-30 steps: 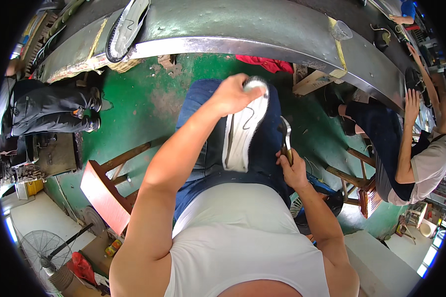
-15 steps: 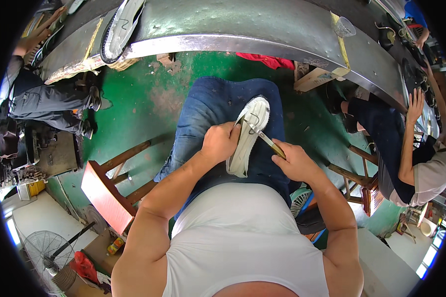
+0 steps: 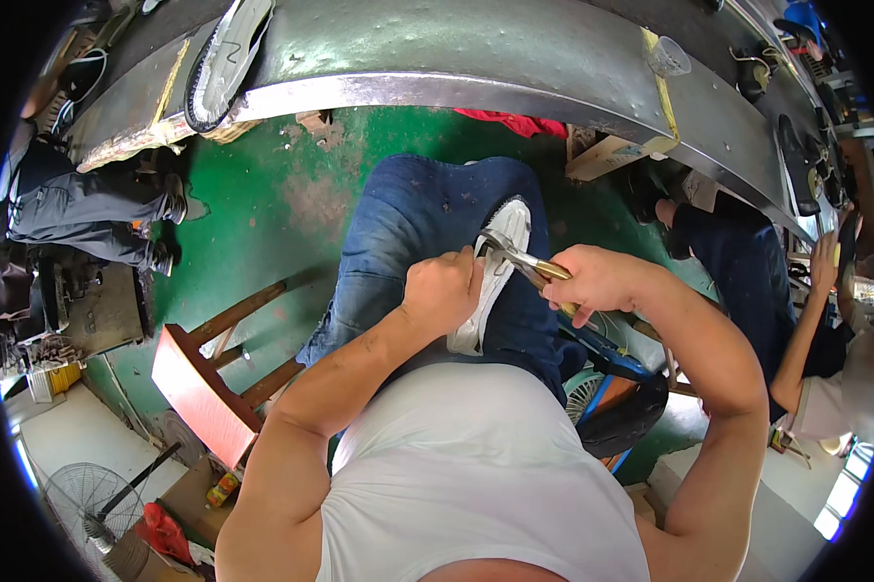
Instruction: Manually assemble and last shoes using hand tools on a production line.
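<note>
I read this as a shoe workshop. Across my twelve o'clock runs a long metal bench (image 3: 437, 48), its top dented, with an upturned shoe (image 3: 229, 63) toward eleven and a dark shoe (image 3: 796, 165) at two. Just off centre I have pliers (image 3: 515, 254) against a ragged-edged white shoe (image 3: 490, 308). Co-workers (image 3: 88, 209) show at nine and three, a stool (image 3: 199, 393) and wire-caged fan (image 3: 96, 529) at eight, over worn green floor (image 3: 272, 199).

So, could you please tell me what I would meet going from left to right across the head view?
Fan → red-topped wooden stool → left hand → pliers → right hand → clear plastic cup → dark shoe on the bench.
</note>
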Motion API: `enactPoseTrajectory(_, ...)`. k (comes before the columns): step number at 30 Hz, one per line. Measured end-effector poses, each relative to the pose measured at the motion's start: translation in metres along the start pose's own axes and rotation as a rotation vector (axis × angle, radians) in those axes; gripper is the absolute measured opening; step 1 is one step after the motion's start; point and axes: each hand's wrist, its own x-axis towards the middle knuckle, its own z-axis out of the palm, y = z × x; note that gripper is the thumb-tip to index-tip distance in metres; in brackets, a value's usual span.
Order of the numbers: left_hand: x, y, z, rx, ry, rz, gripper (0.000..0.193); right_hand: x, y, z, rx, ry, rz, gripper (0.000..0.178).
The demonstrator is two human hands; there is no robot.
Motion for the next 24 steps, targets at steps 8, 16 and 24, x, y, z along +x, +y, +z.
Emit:
enactPoseTrajectory(8,0.028,-0.034,0.045,-1.224,-0.245,-0.789,0.056,0.005,-0.025,-0.003,-0.424,0.057,-0.025,0.026)
enactPoseTrajectory(16,-0.006,-0.060,0.037,-1.510,-0.292,-0.811,0.067,0.047,0.018,0.060,-0.273,0.380,-0.329,0.032)
enactPoseTrajectory(24,0.017,-0.046,0.018,-1.455,-0.301,-0.557,0.066,0.079,0.052,0.096,0.123,0.526,-0.346,0.031)
